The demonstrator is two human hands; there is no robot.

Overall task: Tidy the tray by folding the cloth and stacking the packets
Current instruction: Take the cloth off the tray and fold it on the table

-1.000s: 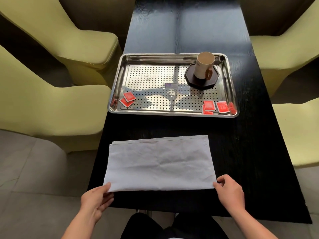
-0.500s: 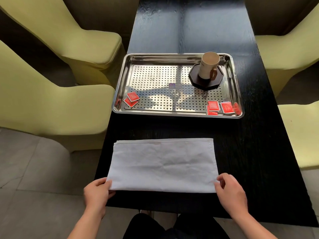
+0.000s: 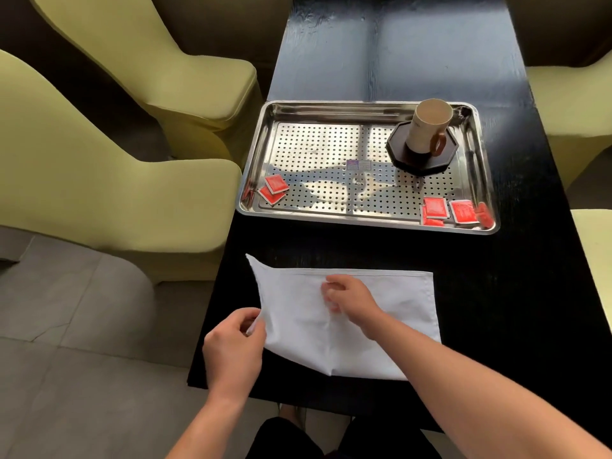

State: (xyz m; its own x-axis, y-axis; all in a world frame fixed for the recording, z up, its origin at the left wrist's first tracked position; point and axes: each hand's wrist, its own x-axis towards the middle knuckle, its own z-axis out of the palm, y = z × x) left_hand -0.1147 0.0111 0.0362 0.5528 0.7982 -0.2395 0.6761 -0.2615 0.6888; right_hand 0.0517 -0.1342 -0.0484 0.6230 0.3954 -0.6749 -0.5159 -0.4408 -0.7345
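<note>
1. Near the front edge of the tabletop [image 3: 414, 44] lies the white cloth [image 3: 397, 313]; it is flat on the right side, and its left part is lifted and slanted.
2. At the cloth's left edge, the left hand [image 3: 231, 349] is curled, with thumb and fingers pinching the near left corner; the right hand [image 3: 351, 298] reaches across and rests on the middle of the cloth, fingers bent and seeming to pinch a bit of it, though I cannot tell for sure.
3. Farther back on the tabletop sits the shiny tray [image 3: 364, 107]; the cloth is not in it.
4. At the tray's front left corner are two red packets [image 3: 274, 188], partly one on the other; at its front right corner are more red packets [image 3: 450, 211], side by side and overlapping a little; they are not yet in one stack.
5. At the tray's back right corner stands a cup [image 3: 429, 127] on a dark saucer [image 3: 420, 162].
6. I think the cloth is soft, thin and light; it will flop and wrinkle, so hold it by the corners and edges and press the fold flat.
7. I think the packets are small, flat and slippery on the metal; pinch each by its edge; a stack may slide if bumped.
</note>
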